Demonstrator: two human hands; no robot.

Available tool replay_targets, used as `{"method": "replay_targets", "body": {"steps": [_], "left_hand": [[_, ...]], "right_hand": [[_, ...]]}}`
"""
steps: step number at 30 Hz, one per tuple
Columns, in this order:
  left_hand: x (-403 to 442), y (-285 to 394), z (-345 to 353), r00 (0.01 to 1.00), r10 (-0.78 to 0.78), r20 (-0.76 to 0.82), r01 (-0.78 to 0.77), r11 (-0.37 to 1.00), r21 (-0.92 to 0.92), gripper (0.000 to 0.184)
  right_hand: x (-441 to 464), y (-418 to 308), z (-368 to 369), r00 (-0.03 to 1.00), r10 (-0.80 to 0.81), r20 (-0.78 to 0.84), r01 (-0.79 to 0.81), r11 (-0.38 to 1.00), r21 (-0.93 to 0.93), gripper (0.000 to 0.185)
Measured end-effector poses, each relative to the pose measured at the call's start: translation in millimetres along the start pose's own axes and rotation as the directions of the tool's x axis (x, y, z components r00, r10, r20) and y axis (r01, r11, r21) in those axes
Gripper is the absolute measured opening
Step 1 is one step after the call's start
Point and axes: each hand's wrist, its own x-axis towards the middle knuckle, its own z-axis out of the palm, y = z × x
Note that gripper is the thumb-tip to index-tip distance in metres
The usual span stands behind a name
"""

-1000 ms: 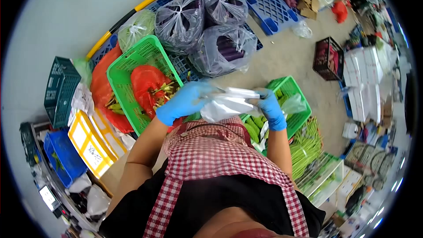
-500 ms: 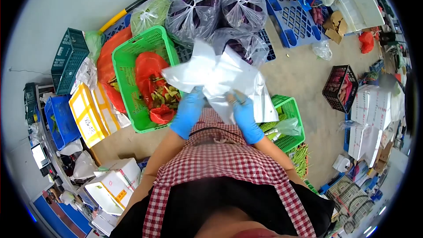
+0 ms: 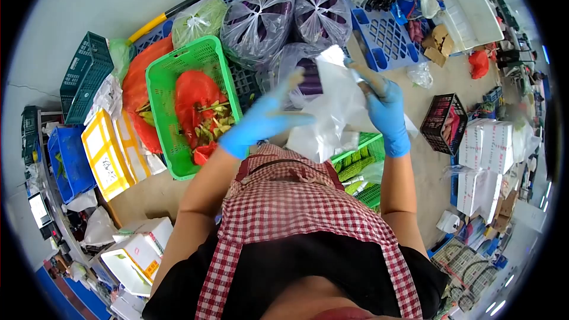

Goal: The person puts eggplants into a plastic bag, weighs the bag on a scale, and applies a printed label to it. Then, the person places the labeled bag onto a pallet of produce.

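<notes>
On the grey concrete floor (image 3: 409,98), green plastic crates (image 3: 160,89); the blue-gloved right hand (image 3: 264,120) spreads open; the left (image 3: 385,104) pinches translucent white plastic film (image 3: 338,109).

Both arms reach forward from the chest, elbows bent and set apart. The left forearm (image 3: 204,186) slants inward to the left wrist (image 3: 233,144), and the left grip (image 3: 264,120), in a blue glove, is open, its thumb and fingers spread apart and its raised fingers blurred. The right forearm (image 3: 396,184) rises nearly upright to the right wrist (image 3: 397,147). The right grip (image 3: 384,104), also gloved in blue, is slightly higher than the left, its fingers bent inward and pinched, with greyish fingertips. The two grips are apart, and both forearms are bare.
</notes>
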Motion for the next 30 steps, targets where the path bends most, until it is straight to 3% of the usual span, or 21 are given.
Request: {"method": "replay_targets", "body": {"steps": [1, 2, 5, 6, 9, 13, 14, 17, 19, 23, 25, 27, 28, 29, 30], "left_hand": [[5, 22, 16, 0.996, 0.089, -0.016, -0.088, 0.995, 0.043, 0.084], [14, 4, 36, 0.992, 0.123, -0.041, -0.124, 0.992, -0.021, 0.07], [20, 18, 53, 0.956, -0.091, -0.28, 0.138, 0.979, 0.153, 0.06], [21, 13, 51, 0.927, -0.031, -0.374, 0.122, 0.968, 0.221, 0.054], [20, 1, 35, 0.782, 0.235, -0.577, 0.036, 0.907, 0.419, 0.049], [10, 1, 32, 0.766, 0.351, -0.538, -0.158, 0.915, 0.372, 0.06], [7, -1, 37, 0.778, 0.35, -0.522, -0.023, 0.845, 0.534, 0.068], [-4, -8, 33, 0.903, 0.173, -0.393, -0.057, 0.956, 0.288, 0.075], [-11, 2, 32, 0.848, 0.25, -0.467, -0.052, 0.917, 0.396, 0.065], [-16, 1, 26, 0.775, 0.422, -0.471, -0.035, 0.772, 0.634, 0.045], [-16, -6, 18, 0.768, 0.427, -0.477, -0.028, 0.767, 0.641, 0.039], [-23, -9, 2, 0.771, 0.365, -0.523, -0.05, 0.852, 0.521, 0.033], [-28, -7, -4, 0.753, 0.371, -0.542, -0.062, 0.862, 0.504, 0.022], [-31, -13, -10, 0.793, 0.316, -0.521, -0.032, 0.875, 0.482, 0.021], [-34, -26, -15, 0.827, 0.257, -0.5, 0.002, 0.888, 0.461, 0.019]], "right_hand": [[10, -8, 3, 0.992, -0.126, 0.001, 0.125, 0.983, -0.133, 0.042], [18, -16, 4, 0.968, -0.249, 0.018, 0.245, 0.933, -0.265, 0.045], [28, -43, 6, 0.938, -0.279, 0.207, 0.347, 0.711, -0.612, 0.046], [32, -41, 12, 0.915, -0.385, 0.121, 0.381, 0.725, -0.574, 0.045], [36, -41, 13, 0.945, -0.328, 0.003, 0.238, 0.677, -0.696, 0.044], [42, -56, 22, 0.951, -0.265, -0.16, 0.138, 0.826, -0.547, 0.027], [43, -60, 25, 0.957, -0.243, -0.158, 0.109, 0.806, -0.581, 0.026], [51, -71, 27, 0.968, -0.201, -0.148, 0.04, 0.709, -0.704, 0.023], [55, -69, 27, 0.977, -0.17, -0.132, -0.001, 0.61, -0.792, 0.022], [69, -77, 45, 0.964, -0.216, -0.155, 0.015, 0.626, -0.78, 0.021], [77, -85, 55, 0.944, -0.28, -0.177, 0.057, 0.662, -0.747, 0.02], [83, -80, 56, 0.95, -0.275, -0.147, 0.057, 0.619, -0.784, 0.021], [85, -76, 55, 0.952, -0.274, -0.134, 0.064, 0.61, -0.79, 0.021], [90, -73, 55, 0.954, -0.274, -0.119, 0.073, 0.601, -0.796, 0.021], [91, -74, 56, 0.999, -0.031, -0.032, -0.007, 0.599, -0.801, 0.032]]}}
